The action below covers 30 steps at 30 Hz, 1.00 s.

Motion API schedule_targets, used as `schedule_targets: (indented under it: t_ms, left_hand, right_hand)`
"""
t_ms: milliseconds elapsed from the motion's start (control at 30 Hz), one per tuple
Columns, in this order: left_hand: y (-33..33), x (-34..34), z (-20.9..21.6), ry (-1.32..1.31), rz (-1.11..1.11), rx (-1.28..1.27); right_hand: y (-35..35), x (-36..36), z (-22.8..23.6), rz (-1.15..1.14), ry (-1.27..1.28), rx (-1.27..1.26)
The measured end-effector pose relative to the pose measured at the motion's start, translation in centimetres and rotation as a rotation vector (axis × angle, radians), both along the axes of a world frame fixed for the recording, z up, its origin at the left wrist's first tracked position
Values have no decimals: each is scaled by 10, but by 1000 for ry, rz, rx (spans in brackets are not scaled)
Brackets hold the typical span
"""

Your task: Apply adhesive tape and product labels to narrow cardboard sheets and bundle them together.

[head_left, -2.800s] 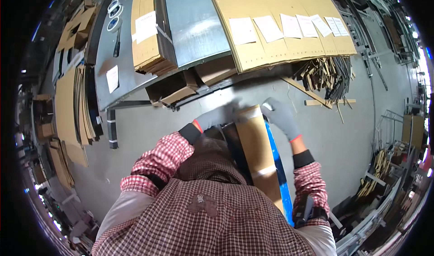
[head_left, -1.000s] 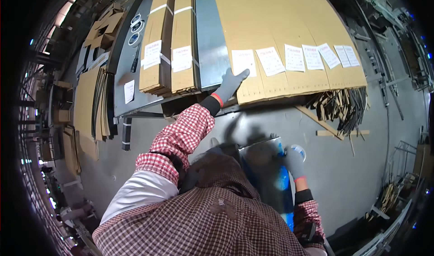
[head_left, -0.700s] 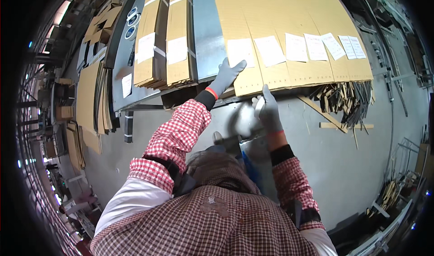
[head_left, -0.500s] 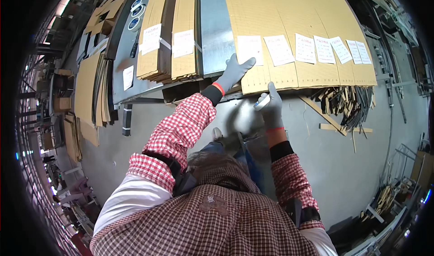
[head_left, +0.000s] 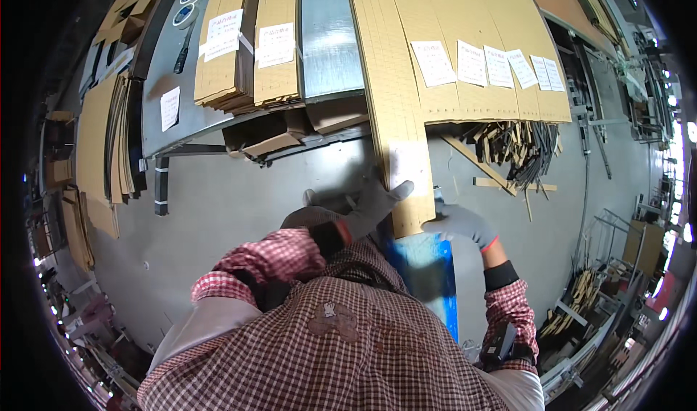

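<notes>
A long stack of tan cardboard strips juts from the table toward me, a white printed label lying near its close end. My left hand, in a grey glove, grips the stack's left edge, thumb on top by the label. At the near right corner is my gloved right hand, its fingers bent in against the cardboard end. Whatever those fingers may hold is hidden. Directly below the end lies a blue flat surface, partly covered by the stack.
Several labelled cardboard stacks lie right of the pulled strip. Left of it are strapped bundles, tape rolls and a loose label on the metal table. Offcuts hang below the right edge; cardboard sheets lean far left.
The left labelled stack has slid toward me, past the table edge, with my left hand on it. My right hand has moved down and right; the white item seen in it earlier no longer shows.
</notes>
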<state>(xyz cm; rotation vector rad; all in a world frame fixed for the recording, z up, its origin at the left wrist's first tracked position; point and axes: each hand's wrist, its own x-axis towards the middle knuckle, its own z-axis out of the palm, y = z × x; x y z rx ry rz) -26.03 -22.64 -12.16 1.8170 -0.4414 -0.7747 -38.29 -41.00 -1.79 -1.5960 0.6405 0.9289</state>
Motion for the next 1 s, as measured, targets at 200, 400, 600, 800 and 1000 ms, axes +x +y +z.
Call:
schedule_targets:
  t_ms: [200, 400, 600, 800, 1000]
  left_hand:
    - [47, 34, 110, 213, -527, -114]
    - [60, 58, 134, 594, -389, -347]
    - [28, 79, 24, 801, -92, -152]
    - [-5, 77, -69, -100, -1226, -51]
    - [50, 73, -63, 701, -768, -297]
  right_hand:
    - [22, 39, 75, 446, -785, -124]
    - [13, 70, 86, 332, -904, -12]
    - [-69, 51, -81, 180, -500, -347]
    - [-17, 59, -142, -186, -841, -157]
    - [85, 60, -19, -110, -339, -1025]
